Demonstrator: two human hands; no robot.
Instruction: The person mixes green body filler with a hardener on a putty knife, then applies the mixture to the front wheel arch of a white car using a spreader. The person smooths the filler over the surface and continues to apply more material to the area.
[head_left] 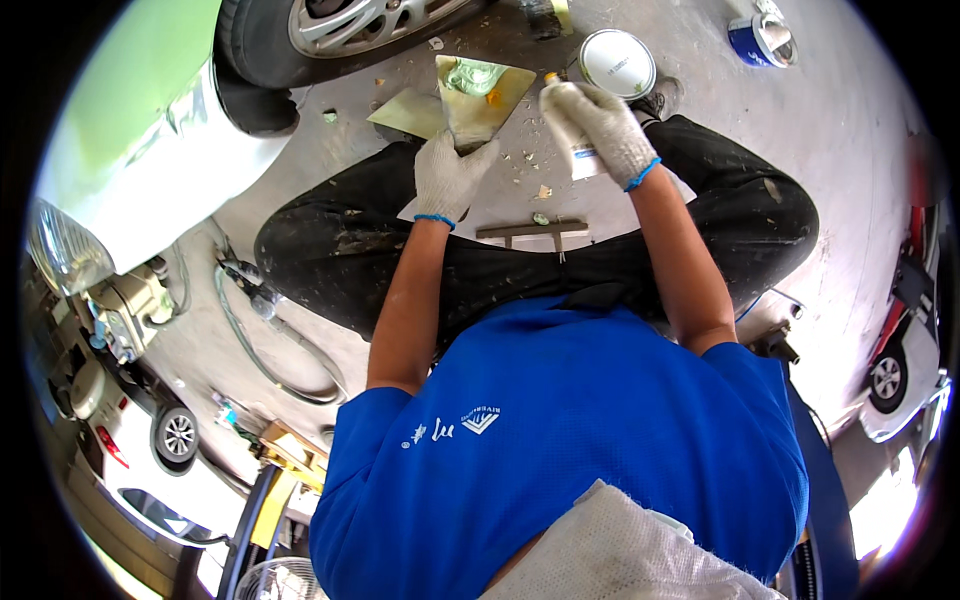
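The person squats on a grey concrete floor [850, 150], both hands in white knit gloves with blue cuffs. The left hand [450, 175] is closed around the handle end of a wide metal spreader [480, 95], holding it out flat in front of the knees; on the blade sits a dab of pale green putty [470, 77] with a small orange streak at its edge. A second flat metal plate [410, 113] lies just beside and partly under the spreader, to its left. The right hand [600, 125] is wrapped firmly around a white tube [580, 155], whose orange-tipped nozzle points toward the spreader's right corner, close to it; whether anything is coming out of the tube cannot be told. Just beyond the right hand stands a round tin [617, 62] with its pale lid on, so its contents are hidden. Farther right on the floor is a blue can [760, 40], lying tilted, with a lid resting near it; what it holds is not visible. Between the person's knees lies a dark T-shaped tool [532, 230] on a white sheet [520, 205], with crumbs of dried filler scattered around. A pale green car body [130, 150] and its wheel [340, 30] stand to the left.
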